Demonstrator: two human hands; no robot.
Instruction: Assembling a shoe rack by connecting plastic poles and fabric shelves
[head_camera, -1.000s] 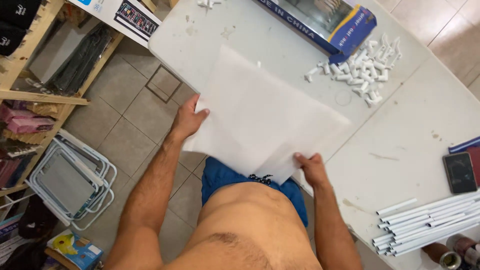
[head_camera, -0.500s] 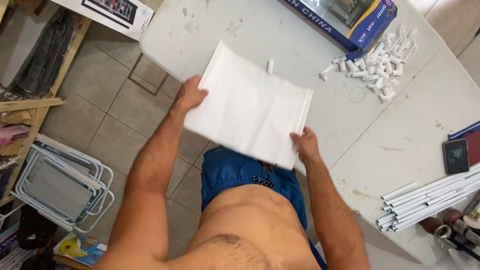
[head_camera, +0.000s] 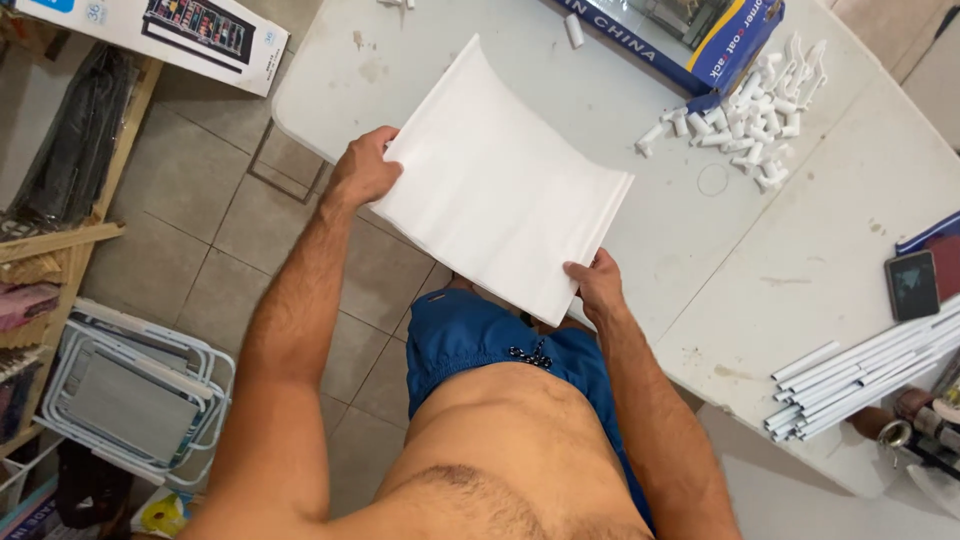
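Note:
A white folded sheet of thin fabric-like material (head_camera: 500, 185) is held up in front of me, over the near edge of the white table (head_camera: 800, 260). My left hand (head_camera: 362, 168) grips its left edge. My right hand (head_camera: 597, 285) pinches its lower right corner. The sheet curves slightly and hides part of the table beneath it.
White plastic connectors (head_camera: 750, 110) lie heaped at the back right beside a blue cardboard box (head_camera: 690, 35). White tubes (head_camera: 860, 375) and a dark phone (head_camera: 912, 285) lie at the right. A folded metal frame (head_camera: 130, 385) and wooden shelves (head_camera: 60, 240) stand on the tiled floor at the left.
The sheet lay spread wide on the table a second ago. It has since been folded to a narrower piece and lifted, and both hands have shifted up with it.

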